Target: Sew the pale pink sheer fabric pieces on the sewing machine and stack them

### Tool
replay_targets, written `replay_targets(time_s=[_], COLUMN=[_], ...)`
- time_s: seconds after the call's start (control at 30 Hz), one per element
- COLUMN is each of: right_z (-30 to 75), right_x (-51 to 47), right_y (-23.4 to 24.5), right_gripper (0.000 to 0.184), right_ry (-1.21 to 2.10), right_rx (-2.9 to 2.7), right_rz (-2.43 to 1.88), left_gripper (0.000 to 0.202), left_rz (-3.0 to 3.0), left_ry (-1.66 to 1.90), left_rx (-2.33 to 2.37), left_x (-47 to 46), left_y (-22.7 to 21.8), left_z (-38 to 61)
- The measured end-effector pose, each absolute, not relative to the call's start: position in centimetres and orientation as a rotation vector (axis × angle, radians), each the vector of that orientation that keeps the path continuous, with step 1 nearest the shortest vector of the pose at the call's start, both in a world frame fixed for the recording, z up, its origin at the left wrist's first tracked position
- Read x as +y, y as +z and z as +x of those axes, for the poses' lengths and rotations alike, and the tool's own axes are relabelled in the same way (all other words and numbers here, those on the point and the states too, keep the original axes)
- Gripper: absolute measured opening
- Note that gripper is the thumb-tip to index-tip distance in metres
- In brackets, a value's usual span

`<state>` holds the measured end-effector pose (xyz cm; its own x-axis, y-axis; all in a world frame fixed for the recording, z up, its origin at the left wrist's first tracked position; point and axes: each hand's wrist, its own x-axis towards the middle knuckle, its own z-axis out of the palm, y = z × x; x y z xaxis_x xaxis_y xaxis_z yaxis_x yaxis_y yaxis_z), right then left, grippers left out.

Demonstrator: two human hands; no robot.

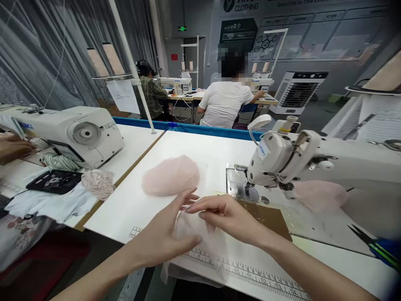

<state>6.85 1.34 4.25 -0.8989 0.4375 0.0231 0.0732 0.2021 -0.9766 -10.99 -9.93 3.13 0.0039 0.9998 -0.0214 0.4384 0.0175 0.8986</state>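
Hiding some sheer fabric (pixel 216 243): both hands (pixel 161 240) (pixel 233 217), right grip unclear

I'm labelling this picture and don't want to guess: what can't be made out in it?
All in the head view:
Sheer pale fabric: full outline and grip, partly hidden by the bare left hand and bare right hand.
Dark-bladed snips with blue-green handles: handle ends, lost at the dark right edge.
White hanging paper sheet: wording, too small.

From here I see one cloth piece (pixel 217 247) overhanging the counter's (pixel 216 144) near edge, a cloth bundle (pixel 171 176) behind it, a sewing machine (pixel 297 154) right, snips (pixel 376 247) before that, a second machine (pixel 90 133) left.
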Motion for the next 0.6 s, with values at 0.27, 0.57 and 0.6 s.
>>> replay_targets(time_s=[0.27,0.57,0.6], right_z=[5.9,1.7,1.3], right_x=[2.8,9.4,10.1], right_y=[4.6,3.1,2.8], right_gripper=[0.035,0.07,0.071], right_ry=[1.799,1.804,1.781], right_rx=[-2.15,-1.98,-1.984], right_rz=[-0.497,-0.463,-0.505], left_gripper=[0.014,0.041,0.043], left_rz=[1.303,1.274,1.287], left_ry=[0.862,1.11,1.082], left_rx=[1.457,1.679,1.713], left_x=[-8.7,1.1,2.4], left_y=[2.6,5.7,5.3], left_z=[-16.7,-23.7,-23.9])
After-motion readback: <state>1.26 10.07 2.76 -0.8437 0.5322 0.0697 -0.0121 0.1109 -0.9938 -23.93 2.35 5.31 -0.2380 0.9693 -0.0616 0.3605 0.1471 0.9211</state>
